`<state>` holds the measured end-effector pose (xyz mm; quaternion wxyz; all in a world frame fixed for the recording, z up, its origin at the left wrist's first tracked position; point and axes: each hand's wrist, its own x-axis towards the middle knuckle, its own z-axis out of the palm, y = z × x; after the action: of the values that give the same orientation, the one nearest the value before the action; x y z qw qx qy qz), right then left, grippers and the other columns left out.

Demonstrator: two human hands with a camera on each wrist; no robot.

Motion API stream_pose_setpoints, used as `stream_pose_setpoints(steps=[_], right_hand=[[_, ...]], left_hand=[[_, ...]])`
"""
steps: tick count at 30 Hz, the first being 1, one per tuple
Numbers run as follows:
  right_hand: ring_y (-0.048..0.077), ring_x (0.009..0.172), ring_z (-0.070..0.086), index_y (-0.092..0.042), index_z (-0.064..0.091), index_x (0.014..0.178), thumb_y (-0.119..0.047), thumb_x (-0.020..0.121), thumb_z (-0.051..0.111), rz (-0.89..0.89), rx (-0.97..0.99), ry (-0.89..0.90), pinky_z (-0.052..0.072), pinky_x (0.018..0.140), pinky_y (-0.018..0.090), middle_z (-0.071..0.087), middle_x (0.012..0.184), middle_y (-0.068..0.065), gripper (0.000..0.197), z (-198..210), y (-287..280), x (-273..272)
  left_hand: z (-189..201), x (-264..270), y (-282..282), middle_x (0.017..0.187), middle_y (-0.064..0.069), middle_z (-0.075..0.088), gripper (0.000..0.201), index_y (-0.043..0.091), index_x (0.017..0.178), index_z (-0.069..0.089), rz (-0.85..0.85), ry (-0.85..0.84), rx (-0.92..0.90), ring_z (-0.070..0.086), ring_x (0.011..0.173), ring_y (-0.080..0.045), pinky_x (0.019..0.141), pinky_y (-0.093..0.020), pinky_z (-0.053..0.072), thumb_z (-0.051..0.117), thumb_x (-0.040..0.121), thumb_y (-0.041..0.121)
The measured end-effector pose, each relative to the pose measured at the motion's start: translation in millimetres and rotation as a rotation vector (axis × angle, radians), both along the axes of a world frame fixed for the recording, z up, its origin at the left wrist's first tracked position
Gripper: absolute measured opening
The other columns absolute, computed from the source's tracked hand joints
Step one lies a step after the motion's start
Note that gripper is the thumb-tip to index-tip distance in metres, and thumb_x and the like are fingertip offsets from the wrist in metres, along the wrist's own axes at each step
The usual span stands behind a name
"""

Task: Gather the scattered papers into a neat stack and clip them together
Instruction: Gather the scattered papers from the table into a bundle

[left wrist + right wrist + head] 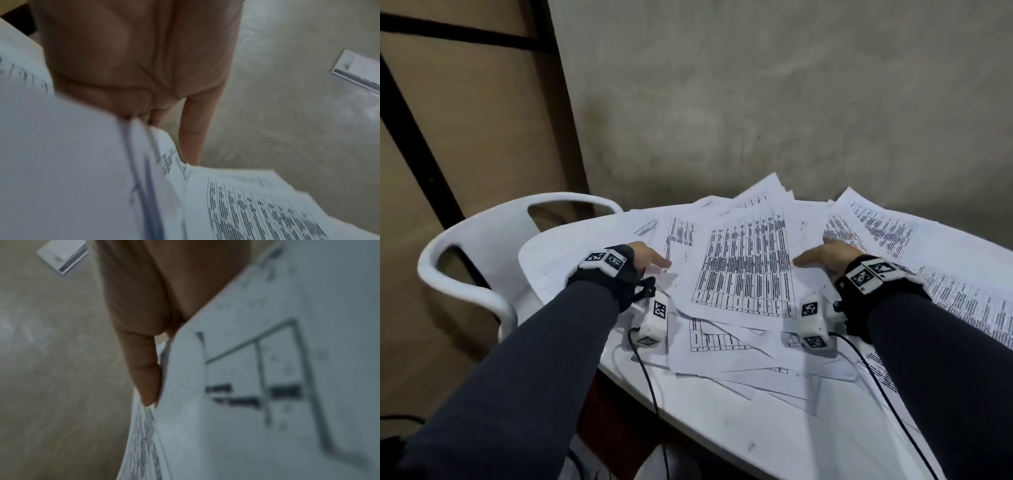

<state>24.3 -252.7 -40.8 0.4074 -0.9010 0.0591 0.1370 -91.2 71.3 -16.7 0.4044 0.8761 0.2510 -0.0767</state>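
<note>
White papers (pixel 746 270): we've got them spread all over the desk (pixel 722 428), overlapping, table sheet on top
Left hand (pixel 645 257): fingers straight, flat on the pile's left side
Right hand (pixel 825 257): same deal, straight fingers pressing the right side
Chair (pixel 482 246): white plastic, beside our desk

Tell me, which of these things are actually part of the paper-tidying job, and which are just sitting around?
Part of the job:
- scattered papers spread over the table
- left hand and right hand, fingers tucked in among the sheets

Just there:
- white table underneath
- white chair beside it
- wrist trackers and their cables

No clip is visible.
</note>
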Motion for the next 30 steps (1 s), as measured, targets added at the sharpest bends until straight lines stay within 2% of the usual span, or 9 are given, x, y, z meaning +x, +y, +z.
stream_pose_setpoints(steps=[6,9,11,13,15,17,22,26,30], right_hand=[[0.023,0.098,0.060,0.000,0.061,0.109,-0.036,0.037,0.090,0.190,-0.046,0.027,0.050,0.095,0.040,0.064,0.107,0.011,0.086,6,14,-19],[0.019,0.071,0.071,0.004,0.063,0.104,-0.029,0.035,0.091,0.136,0.083,-0.074,0.056,0.051,0.024,0.070,0.085,0.014,0.082,13,8,-23],[0.017,0.067,0.067,0.002,0.067,0.094,-0.013,0.065,0.079,0.061,0.283,-0.098,0.055,0.065,0.026,0.069,0.069,0.007,0.035,19,2,-32],[0.021,0.078,0.061,-0.010,0.073,0.078,-0.016,0.071,0.075,0.029,0.418,-0.055,0.051,0.083,0.033,0.071,0.059,-0.002,0.009,23,-6,-41],[0.018,0.055,0.051,-0.015,0.072,0.075,-0.035,0.051,0.087,0.051,0.361,0.054,0.045,0.053,0.025,0.063,0.052,-0.002,0.034,20,-8,-45],[0.021,0.054,0.057,-0.011,0.071,0.074,-0.034,0.040,0.091,0.087,0.239,0.063,0.048,0.057,0.027,0.066,0.065,0.004,0.045,17,-3,-51],[0.019,0.070,0.067,-0.006,0.067,0.073,-0.011,0.067,0.080,0.059,0.300,-0.107,0.057,0.076,0.030,0.074,0.080,0.012,0.015,29,4,-59],[0.029,0.091,0.067,-0.005,0.068,0.105,-0.019,0.041,0.090,0.004,0.326,-0.131,0.047,0.097,0.042,0.072,0.097,0.011,0.068,31,-15,-42],[0.038,0.101,0.063,-0.001,0.059,0.112,-0.004,0.047,0.080,-0.089,0.261,-0.163,0.048,0.096,0.053,0.067,0.110,0.020,0.068,28,-17,-53]], left_hand=[[-15,7,2,0.109,-0.021,0.065,0.032,0.004,0.093,0.061,-0.139,-0.092,-0.179,0.061,0.103,-0.037,0.096,-0.047,0.049,0.067,0.064,-0.008],[-6,-3,-2,0.088,-0.018,0.066,0.042,0.001,0.096,0.057,-0.119,-0.263,-0.356,0.062,0.084,-0.033,0.069,-0.034,0.057,0.056,0.060,-0.019],[2,-9,4,0.068,-0.009,0.068,0.032,0.004,0.085,0.057,-0.075,-0.344,-0.513,0.060,0.068,-0.025,0.055,-0.023,0.053,0.046,0.071,-0.022],[7,-18,7,0.080,-0.008,0.073,0.016,0.008,0.092,0.061,-0.066,-0.335,-0.633,0.061,0.083,-0.028,0.077,-0.032,0.052,0.055,0.080,-0.001],[8,-23,4,0.124,-0.020,0.062,0.054,0.006,0.119,0.059,-0.049,-0.265,-0.583,0.049,0.121,-0.042,0.108,-0.045,0.034,0.072,0.072,0.030],[7,-26,-10,0.141,-0.021,0.047,0.067,0.001,0.129,0.052,-0.126,-0.218,-0.463,0.037,0.133,-0.041,0.116,-0.043,0.021,0.074,0.073,0.031],[9,-24,-24,0.116,-0.012,0.065,0.057,-0.002,0.122,0.055,-0.153,-0.317,-0.378,0.061,0.105,-0.024,0.101,-0.037,0.046,0.073,0.069,0.003],[17,-29,-27,0.059,0.005,0.071,0.010,0.003,0.092,0.060,-0.194,-0.266,-0.452,0.069,0.064,-0.010,0.057,-0.015,0.050,0.056,0.087,-0.005],[16,-48,-37,0.117,0.003,0.055,0.039,0.017,0.123,0.051,-0.338,0.058,-0.058,0.060,0.096,-0.016,0.065,-0.017,0.054,0.053,0.091,0.038]])
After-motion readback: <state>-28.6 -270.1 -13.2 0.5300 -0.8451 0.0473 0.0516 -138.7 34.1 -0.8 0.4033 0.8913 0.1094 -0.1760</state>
